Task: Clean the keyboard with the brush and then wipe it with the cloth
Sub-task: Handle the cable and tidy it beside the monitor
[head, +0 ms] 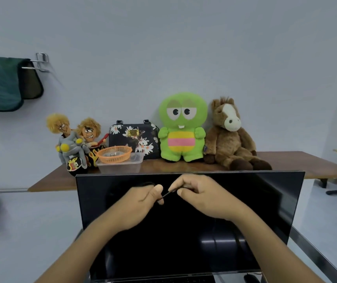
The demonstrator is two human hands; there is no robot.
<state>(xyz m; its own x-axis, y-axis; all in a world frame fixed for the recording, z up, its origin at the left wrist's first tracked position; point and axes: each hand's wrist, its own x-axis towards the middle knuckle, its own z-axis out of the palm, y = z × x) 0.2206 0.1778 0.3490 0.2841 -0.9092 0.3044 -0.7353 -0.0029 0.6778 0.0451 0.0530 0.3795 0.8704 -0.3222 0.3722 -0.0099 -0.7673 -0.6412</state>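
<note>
Both my hands are raised in front of the dark laptop screen. My left hand and my right hand pinch the two ends of a thin dark strand, perhaps a cord or a slim brush handle; I cannot tell which. The strand is blurred and slants between my fingertips. Only a sliver of the keyboard shows at the bottom edge, below my forearms. No cleaning cloth lies near the keyboard in this view.
Behind the screen a wooden shelf carries two dolls, a floral bag, an orange basket in a clear tub, a green plush and a brown horse plush. A green towel hangs on a wall rack at left.
</note>
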